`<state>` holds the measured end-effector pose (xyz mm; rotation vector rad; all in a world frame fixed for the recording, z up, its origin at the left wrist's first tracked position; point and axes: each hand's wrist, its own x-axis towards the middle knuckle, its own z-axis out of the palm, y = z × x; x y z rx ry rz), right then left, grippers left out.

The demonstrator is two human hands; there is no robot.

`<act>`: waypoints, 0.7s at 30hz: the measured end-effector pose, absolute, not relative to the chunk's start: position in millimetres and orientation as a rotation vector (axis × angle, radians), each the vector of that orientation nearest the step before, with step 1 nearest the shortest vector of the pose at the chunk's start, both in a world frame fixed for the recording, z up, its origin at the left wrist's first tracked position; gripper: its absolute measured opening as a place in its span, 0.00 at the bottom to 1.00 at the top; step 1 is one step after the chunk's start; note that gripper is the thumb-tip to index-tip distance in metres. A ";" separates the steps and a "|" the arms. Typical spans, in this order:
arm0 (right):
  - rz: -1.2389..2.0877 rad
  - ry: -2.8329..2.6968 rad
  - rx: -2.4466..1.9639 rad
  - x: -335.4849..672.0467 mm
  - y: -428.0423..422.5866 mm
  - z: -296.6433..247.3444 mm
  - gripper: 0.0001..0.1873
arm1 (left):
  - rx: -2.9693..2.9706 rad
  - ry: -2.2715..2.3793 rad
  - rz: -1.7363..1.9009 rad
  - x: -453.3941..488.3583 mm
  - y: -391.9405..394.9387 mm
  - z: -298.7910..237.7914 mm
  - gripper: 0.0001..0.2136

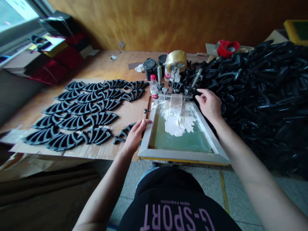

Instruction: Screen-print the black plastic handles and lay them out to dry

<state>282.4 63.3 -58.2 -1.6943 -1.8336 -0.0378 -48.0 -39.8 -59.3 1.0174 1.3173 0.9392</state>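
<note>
A grey-framed printing screen [147, 146] lies in front of me, with green mesh and pinkish-white ink [176, 126] smeared on its far half. A clear block-shaped squeegee [176, 104] stands in the ink. My left hand [136, 134] is closed at the frame's left edge, its index fingertip against the frame; the lower fingers are hidden. Beside that wrist, a black ribbed plastic part [122, 134] rests on cardboard. My right hand [209, 104] hovers by the frame's far right corner, fingers bent and apart, nothing visible in them. Metal hinge clamps [166, 93] hold the screen's far end.
Rows of black curved parts [81, 104] cover the cardboard [134, 110] on the left. A large heap of black parts [260, 96] fills the right. Behind the screen stand a red-capped bottle [154, 88], dark jars [149, 68] and a tape roll [176, 61]. A red tape dispenser [227, 48] lies farther back.
</note>
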 end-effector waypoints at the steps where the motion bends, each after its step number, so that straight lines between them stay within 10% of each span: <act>1: 0.006 -1.782 -1.724 296.0 60.0 -65.3 0.16 | 1.019 1.279 1.011 -45.2 -32.8 -50.2 0.22; 10: 0.316 -2.275 -1.686 253.0 -25.8 -179.6 0.09 | 1.138 1.116 1.354 -18.8 22.5 -12.7 0.24; 17: 0.372 -2.246 -1.793 217.4 -33.8 -155.0 0.07 | 0.828 1.122 0.664 4.3 -74.6 -91.5 0.29; 21: 0.293 -2.366 -1.465 146.7 -54.5 -133.7 0.08 | 0.561 1.204 0.889 4.6 -106.2 -123.5 0.27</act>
